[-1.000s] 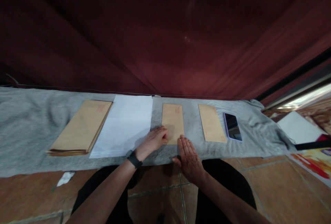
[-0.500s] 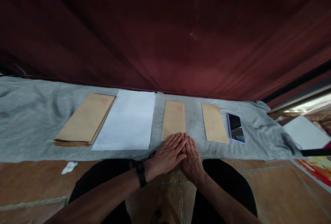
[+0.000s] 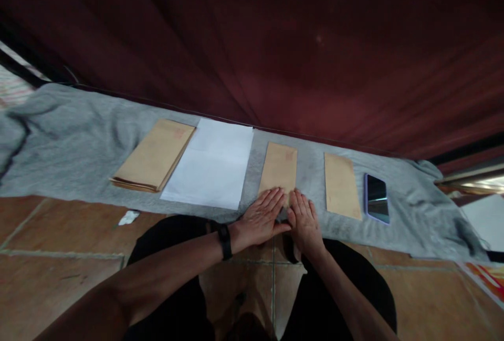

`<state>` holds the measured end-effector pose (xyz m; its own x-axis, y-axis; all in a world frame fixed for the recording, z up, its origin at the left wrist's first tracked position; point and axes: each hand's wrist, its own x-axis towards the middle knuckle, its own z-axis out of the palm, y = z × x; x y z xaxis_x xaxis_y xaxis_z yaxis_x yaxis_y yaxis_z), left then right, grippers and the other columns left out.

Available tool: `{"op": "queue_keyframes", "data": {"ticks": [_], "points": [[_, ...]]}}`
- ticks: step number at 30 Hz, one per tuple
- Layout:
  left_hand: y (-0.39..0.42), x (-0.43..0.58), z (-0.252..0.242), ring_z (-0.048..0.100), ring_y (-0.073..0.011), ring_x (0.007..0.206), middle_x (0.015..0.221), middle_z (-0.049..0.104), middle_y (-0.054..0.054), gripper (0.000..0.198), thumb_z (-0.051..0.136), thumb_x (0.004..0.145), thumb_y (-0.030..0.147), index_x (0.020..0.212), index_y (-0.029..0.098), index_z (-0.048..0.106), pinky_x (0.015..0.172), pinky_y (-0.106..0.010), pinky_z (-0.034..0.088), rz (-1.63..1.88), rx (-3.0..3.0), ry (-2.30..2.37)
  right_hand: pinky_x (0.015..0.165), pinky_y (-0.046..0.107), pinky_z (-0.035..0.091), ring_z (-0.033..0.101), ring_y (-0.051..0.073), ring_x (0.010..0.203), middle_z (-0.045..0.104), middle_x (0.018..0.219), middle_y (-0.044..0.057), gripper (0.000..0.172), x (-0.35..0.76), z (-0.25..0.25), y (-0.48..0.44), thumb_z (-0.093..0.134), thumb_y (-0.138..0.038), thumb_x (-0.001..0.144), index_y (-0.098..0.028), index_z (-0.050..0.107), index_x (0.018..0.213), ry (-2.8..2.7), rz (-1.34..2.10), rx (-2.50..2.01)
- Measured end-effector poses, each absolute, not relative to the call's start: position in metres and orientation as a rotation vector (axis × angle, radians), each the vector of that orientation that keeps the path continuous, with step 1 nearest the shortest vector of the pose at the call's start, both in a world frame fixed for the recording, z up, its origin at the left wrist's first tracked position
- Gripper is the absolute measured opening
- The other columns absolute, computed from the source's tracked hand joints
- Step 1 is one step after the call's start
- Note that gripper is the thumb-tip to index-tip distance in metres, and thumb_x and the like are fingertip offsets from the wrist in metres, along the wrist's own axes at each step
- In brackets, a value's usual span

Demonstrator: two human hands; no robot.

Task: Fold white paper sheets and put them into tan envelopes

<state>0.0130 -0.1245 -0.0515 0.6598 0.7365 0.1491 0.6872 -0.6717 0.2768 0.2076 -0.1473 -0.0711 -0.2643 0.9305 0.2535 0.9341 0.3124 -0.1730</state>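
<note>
A brown paper envelope (image 3: 279, 165) with a small reddish print lies flat before me, its near end under my fingers. My left hand (image 3: 263, 214) rests on its lower left part, fingers stretched out flat. On the lower right corner lies my right hand (image 3: 304, 223), also flat with fingers extended. A narrow gap separates the fingertips, while the thumbs sit close together. To the right is a second brown envelope (image 3: 342, 186), untouched. White paper sheets (image 3: 212, 162) lie to the left, beside a stack of brown envelopes (image 3: 153, 154).
All of this rests on a grey cloth (image 3: 94, 136) along a dark red curtain-like backdrop (image 3: 252, 41). A phone (image 3: 377, 198) with a purple edge lies at the right. A crumpled white scrap (image 3: 128, 217) is on the tiled floor (image 3: 59, 272).
My hands were side by side, touching at the near edge of the envelope; now they have moved apart, left and right. The camera view has turned slightly.
</note>
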Motion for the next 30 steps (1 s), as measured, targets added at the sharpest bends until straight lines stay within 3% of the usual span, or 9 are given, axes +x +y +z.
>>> {"op": "queue_keyframes", "data": {"ticks": [8,13,23,30], "points": [[-0.121,0.016,-0.055,0.007,-0.0259,0.156,0.166,0.016,-0.018,0.085,0.048,0.096,0.059,0.157,0.008,0.019,0.126,-0.042,0.01,0.323,2.639,1.169,0.121,0.049,0.032,0.02,0.024,0.154,0.019,0.167,0.011,0.059,0.19,-0.061,-0.114,0.026,-0.038,0.107,-0.02,0.014,0.162,-2.121,0.344,-1.533],[-0.121,0.018,-0.051,0.011,-0.0266,0.155,0.165,0.017,-0.021,0.079,0.052,0.094,0.045,0.156,0.005,0.024,0.126,-0.042,0.01,0.285,2.598,1.18,0.124,0.047,0.026,0.019,0.021,0.154,0.02,0.167,0.009,0.06,0.173,-0.06,-0.116,0.027,-0.039,0.107,-0.02,0.011,0.162,-2.32,0.371,-1.429],[-0.116,0.008,-0.046,0.015,-0.0252,0.155,0.164,0.024,-0.021,0.085,0.055,0.091,0.056,0.154,0.006,0.028,0.126,-0.042,0.013,0.33,2.591,1.128,0.123,0.049,0.023,0.021,0.024,0.154,0.022,0.167,0.011,0.06,0.18,-0.067,-0.11,0.025,-0.04,0.107,-0.019,0.012,0.162,-2.341,0.114,-1.6],[-0.115,0.0,-0.05,0.011,-0.0265,0.155,0.165,0.022,-0.018,0.085,0.04,0.096,0.065,0.156,0.007,0.023,0.126,-0.045,0.009,0.359,2.675,1.194,0.123,0.051,0.022,0.023,0.025,0.153,0.023,0.166,0.009,0.057,0.192,-0.071,-0.105,0.025,-0.037,0.107,-0.023,0.015,0.161,-2.325,0.006,-1.691]]}}
